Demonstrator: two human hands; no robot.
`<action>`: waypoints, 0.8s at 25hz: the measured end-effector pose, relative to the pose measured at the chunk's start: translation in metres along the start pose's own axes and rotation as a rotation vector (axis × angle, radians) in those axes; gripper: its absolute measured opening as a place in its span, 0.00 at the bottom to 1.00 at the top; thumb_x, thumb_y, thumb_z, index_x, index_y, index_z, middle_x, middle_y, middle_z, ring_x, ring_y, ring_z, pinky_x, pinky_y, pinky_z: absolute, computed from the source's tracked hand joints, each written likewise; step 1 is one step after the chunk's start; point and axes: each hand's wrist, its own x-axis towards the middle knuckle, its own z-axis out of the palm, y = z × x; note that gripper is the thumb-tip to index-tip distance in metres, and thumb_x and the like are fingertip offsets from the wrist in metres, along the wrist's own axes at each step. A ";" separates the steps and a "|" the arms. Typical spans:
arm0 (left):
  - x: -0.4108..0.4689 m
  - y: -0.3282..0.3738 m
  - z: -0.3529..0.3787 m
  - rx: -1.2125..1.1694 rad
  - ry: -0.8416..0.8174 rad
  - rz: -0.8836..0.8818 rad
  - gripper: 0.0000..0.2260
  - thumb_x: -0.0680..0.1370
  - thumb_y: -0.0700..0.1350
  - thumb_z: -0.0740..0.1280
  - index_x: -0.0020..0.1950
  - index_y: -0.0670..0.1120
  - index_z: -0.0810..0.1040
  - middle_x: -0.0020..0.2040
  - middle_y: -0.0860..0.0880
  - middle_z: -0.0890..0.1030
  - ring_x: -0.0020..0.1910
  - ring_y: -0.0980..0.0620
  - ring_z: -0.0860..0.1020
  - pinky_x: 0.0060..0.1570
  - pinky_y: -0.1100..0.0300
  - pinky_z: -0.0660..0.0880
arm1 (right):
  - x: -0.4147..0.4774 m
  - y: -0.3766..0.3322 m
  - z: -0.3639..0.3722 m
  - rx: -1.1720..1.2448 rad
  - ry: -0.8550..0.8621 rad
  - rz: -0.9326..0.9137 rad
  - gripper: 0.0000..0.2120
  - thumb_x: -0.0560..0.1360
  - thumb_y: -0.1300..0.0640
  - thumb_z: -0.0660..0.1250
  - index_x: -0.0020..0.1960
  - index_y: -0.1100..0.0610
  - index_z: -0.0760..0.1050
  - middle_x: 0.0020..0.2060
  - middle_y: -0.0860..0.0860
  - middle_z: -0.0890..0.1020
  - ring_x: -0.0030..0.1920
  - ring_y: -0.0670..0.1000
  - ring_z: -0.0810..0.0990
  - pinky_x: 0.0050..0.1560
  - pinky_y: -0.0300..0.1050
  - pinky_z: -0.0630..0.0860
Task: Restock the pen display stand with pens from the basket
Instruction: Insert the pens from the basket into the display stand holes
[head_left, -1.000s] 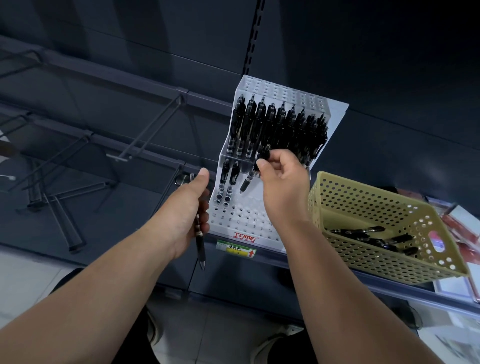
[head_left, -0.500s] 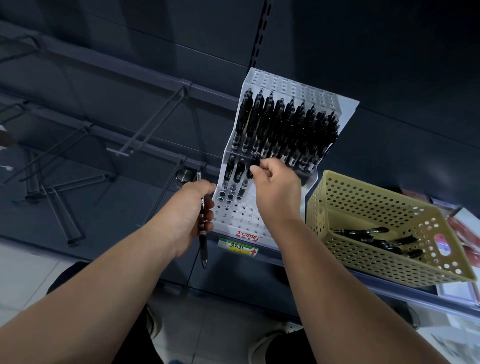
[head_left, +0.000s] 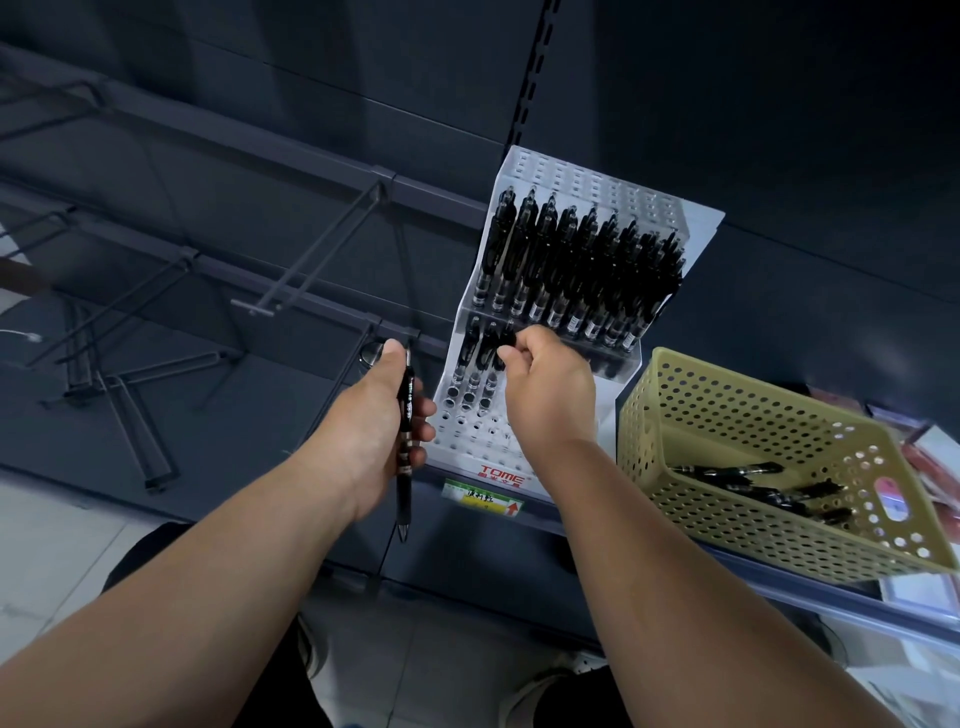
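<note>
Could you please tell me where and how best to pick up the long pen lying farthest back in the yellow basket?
Pinch the pen across its barrel near mid-length, coming from straight above: it lies flat on the floor of the basket, whose perforated walls bar any sideways approach.
</note>
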 end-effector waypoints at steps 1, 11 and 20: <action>-0.001 0.000 0.000 0.012 0.002 0.010 0.20 0.80 0.62 0.55 0.40 0.48 0.71 0.33 0.49 0.75 0.27 0.53 0.71 0.24 0.61 0.66 | -0.001 0.001 0.000 -0.001 -0.004 0.003 0.08 0.81 0.54 0.62 0.49 0.59 0.75 0.31 0.50 0.74 0.33 0.51 0.72 0.34 0.48 0.71; -0.025 0.006 0.006 -0.011 -0.063 0.030 0.17 0.80 0.58 0.58 0.40 0.47 0.72 0.34 0.49 0.77 0.29 0.53 0.73 0.28 0.61 0.66 | -0.015 -0.005 -0.016 0.217 -0.057 0.199 0.10 0.79 0.52 0.63 0.59 0.54 0.76 0.48 0.47 0.82 0.47 0.48 0.80 0.49 0.48 0.79; -0.044 -0.002 0.023 0.011 -0.262 0.100 0.07 0.81 0.35 0.57 0.49 0.44 0.72 0.40 0.47 0.76 0.36 0.53 0.74 0.34 0.60 0.68 | -0.056 -0.015 -0.059 0.684 -0.180 0.312 0.05 0.79 0.58 0.65 0.46 0.50 0.77 0.43 0.49 0.84 0.40 0.45 0.82 0.43 0.39 0.79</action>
